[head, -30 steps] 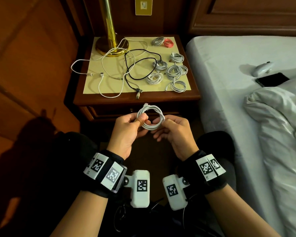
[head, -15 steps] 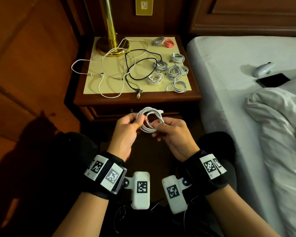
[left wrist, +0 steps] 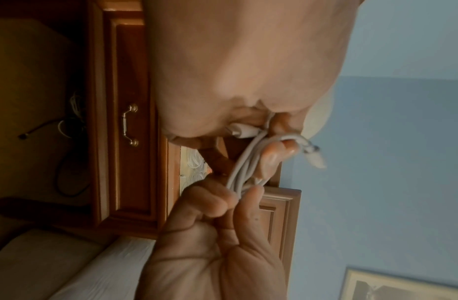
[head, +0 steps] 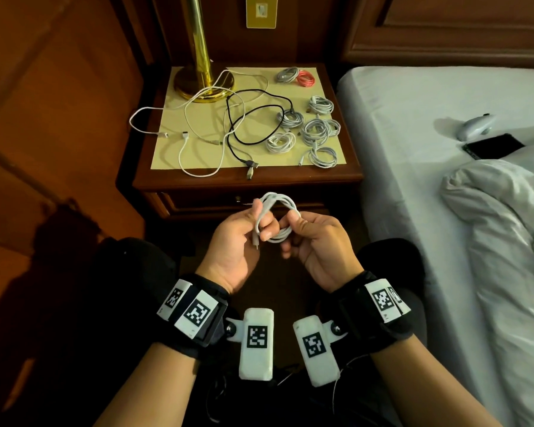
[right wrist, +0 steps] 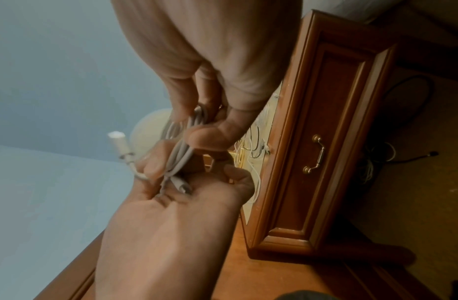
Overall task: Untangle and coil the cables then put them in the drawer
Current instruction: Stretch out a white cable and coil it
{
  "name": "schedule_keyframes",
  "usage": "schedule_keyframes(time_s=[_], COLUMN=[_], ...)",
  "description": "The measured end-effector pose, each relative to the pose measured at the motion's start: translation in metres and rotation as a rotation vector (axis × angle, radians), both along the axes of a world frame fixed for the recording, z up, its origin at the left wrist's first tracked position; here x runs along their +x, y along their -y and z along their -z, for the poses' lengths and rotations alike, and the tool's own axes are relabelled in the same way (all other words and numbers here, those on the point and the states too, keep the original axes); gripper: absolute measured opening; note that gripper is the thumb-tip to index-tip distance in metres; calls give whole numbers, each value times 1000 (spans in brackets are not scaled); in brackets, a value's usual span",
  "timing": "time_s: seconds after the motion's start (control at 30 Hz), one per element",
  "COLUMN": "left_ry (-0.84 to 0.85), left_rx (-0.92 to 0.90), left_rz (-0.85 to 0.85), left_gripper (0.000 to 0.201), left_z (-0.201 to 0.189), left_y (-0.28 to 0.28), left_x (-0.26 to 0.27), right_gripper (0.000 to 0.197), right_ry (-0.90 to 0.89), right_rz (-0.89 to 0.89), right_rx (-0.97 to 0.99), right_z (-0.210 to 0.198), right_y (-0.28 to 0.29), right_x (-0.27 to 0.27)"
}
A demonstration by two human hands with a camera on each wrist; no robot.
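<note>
Coiling white cable (head: 277, 217), both hands pinching it: left hand (head: 239, 238), right hand (head: 316, 241). I count approx. eight coils (head: 316, 131) done; loose cables (head: 216, 131) left, drawer (head: 228, 202) closed.

White cable (head: 276, 217) (red coil (head: 305, 78) behind)

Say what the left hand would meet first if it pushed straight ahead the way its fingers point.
Probably the closed drawer front of the nightstand, directly beyond the left hand and the white cable coil it grips together with the right hand. Depth is uncertain.
</note>
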State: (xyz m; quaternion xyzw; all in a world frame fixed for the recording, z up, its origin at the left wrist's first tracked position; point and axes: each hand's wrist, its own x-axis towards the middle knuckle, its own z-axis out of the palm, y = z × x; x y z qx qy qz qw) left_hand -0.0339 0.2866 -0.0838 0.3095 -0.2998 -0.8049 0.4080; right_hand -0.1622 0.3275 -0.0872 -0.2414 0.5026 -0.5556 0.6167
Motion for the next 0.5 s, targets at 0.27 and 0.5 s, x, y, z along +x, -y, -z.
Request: schedule_keyframes(time_s=[0.27, 0.5], left_ry=[229, 522], left_rx=[80, 2], left_rz=[-27, -91], left_gripper=[44, 24], left_z=[7, 22], left_y=[2, 25], left_x=[4, 13], right_gripper=[21, 19], right_ry=[-119, -168], right_rz=[-2, -13], right_rx=[-7, 3], right_z=[4, 11], right_y=[-2, 7], right_x=[-7, -14])
